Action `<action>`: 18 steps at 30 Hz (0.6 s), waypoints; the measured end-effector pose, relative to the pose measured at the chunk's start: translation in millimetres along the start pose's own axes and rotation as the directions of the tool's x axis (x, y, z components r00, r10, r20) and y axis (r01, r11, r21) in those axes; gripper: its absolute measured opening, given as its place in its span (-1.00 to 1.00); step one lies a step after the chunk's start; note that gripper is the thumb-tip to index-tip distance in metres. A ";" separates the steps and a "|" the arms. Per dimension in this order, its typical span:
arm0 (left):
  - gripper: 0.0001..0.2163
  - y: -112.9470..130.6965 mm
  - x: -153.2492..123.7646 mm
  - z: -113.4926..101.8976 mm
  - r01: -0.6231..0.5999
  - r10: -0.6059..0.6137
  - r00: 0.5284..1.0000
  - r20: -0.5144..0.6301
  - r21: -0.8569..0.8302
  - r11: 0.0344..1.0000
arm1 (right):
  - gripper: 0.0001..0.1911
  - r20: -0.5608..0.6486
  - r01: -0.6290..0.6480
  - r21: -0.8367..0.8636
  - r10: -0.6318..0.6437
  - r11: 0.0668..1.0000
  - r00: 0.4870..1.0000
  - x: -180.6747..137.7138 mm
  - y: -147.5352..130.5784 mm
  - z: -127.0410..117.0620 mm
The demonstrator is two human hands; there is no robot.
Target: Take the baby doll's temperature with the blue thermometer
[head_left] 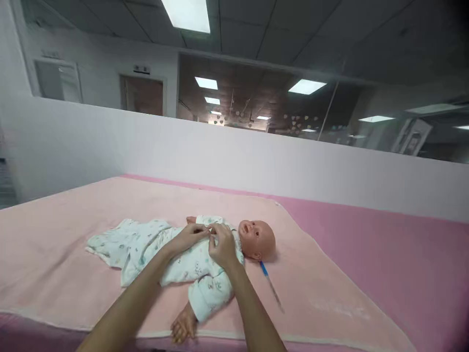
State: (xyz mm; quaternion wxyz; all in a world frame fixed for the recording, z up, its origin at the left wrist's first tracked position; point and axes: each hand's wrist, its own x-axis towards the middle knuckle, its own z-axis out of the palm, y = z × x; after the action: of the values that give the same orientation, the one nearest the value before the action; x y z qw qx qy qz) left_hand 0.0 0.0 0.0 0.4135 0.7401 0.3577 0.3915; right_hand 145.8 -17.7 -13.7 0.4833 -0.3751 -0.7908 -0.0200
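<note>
A baby doll (pixel 256 237) lies on its back with its head to the right, dressed in a white printed baby outfit (pixel 183 266). Over its chest, my left hand (pixel 191 237) and my right hand (pixel 222 243) meet with bent fingers, pinching at the front of the outfit. What exactly sits between the fingertips is too small to make out; it looks like the garment's edge or fastening. One doll arm reaches toward the near edge, its hand bare. The outfit's lower part spreads out flat at the left.
Under the doll is a peach blanket (pixel 311 274) over a pink mat (pixel 403 249). A thin stick with a blue end (pixel 271 283) lies beside the doll's head. Behind the mat stands a low white wall (pixel 256 161) with glass above it.
</note>
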 end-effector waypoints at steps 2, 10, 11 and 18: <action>-0.69 -0.3 -6.2 -10.3 0.020 -0.021 0.999 0.033 0.030 0.999 | -0.71 -0.034 -0.003 0.001 0.003 1.000 0.999 -0.8 0.6 -1.9; -0.84 5.6 -32.3 -39.0 0.067 -0.059 0.984 0.167 -0.045 0.997 | -0.78 -0.116 -0.014 0.005 0.015 1.000 0.993 -2.3 1.5 -1.7; -0.85 4.7 -32.8 -40.0 0.065 -0.056 0.984 0.169 -0.050 0.997 | -0.79 -0.111 -0.017 0.003 0.018 1.000 0.994 -2.1 1.6 -1.4; -0.81 -3.6 -33.1 -32.7 0.065 -0.065 0.998 -0.004 0.141 0.988 | -0.81 -0.094 -0.041 -0.014 0.040 0.999 0.995 -1.6 3.6 -0.4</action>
State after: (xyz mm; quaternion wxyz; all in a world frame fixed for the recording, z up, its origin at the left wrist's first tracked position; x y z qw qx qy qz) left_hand -43.9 -16.0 -1.1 0.3729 0.7556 0.4082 0.3513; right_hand 148.7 -16.1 -16.0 0.5173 -0.3937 -0.7591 -0.0341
